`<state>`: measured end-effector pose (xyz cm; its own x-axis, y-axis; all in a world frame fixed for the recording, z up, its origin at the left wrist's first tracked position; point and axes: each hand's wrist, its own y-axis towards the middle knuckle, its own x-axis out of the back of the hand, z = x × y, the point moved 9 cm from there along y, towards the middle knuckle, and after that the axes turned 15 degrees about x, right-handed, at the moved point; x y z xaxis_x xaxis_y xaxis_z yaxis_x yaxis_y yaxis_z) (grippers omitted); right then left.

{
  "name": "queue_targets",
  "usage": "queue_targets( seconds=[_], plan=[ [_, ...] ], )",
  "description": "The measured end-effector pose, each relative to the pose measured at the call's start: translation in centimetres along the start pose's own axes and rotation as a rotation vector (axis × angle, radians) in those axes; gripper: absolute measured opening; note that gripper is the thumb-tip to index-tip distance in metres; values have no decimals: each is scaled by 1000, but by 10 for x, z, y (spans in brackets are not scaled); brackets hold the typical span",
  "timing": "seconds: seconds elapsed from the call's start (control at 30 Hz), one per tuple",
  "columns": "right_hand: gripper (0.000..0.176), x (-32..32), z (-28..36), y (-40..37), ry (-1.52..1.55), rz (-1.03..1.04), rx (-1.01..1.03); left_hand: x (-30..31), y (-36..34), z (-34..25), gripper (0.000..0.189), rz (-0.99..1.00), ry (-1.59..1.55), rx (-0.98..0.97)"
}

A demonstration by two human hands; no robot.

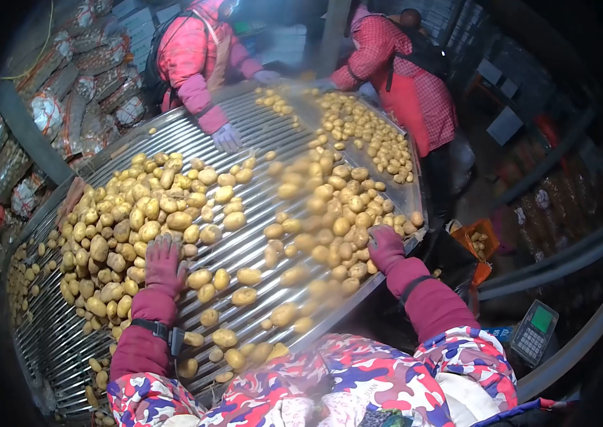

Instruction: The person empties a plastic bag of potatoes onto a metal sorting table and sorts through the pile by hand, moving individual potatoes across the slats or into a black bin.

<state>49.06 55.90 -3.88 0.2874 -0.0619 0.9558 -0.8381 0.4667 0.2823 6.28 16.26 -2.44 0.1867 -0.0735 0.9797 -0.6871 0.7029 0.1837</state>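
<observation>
My left hand (pixel 164 262), in a pink-red glove, rests with its fingers stretched out against the near side of a big heap of potatoes (pixel 113 231). Loose potatoes (pixel 244 295) lie just right of it on the ribbed metal sorting table (pixel 180 135). At the table's right edge, my right hand (pixel 387 248), gloved alike, is curled beside a second heap of potatoes (pixel 348 206). Whatever its fingers hold, if anything, is hidden. A blurred patch on the picture softens part of that second heap.
Two co-workers in pink and red clothes stand across the table; one gloved hand (pixel 227 137) touches the ribs. Filled sacks (pixel 67 114) are stacked at left. An orange bag (pixel 476 245) with potatoes and a scale display (pixel 535 333) are at right.
</observation>
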Motion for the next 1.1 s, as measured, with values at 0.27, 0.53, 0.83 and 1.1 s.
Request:
queue_targets(
  seconds=[0.27, 0.53, 0.83, 1.1],
  plan=[
    [35, -5, -7, -6, 21, -91, 50, 9, -3, -75, 64, 45, -289, 103],
    [44, 1, -2, 2, 27, 78, -35, 48, -56, -114, 71, 266, -403, -257],
    [48, -6, -9, -1, 25, 97, -53, 18, -58, -6, 66, 94, -23, -190],
    [47, -8, -15, -2, 20, 44, -57, 11, -56, -9, 67, 110, 24, -158]
  ],
)
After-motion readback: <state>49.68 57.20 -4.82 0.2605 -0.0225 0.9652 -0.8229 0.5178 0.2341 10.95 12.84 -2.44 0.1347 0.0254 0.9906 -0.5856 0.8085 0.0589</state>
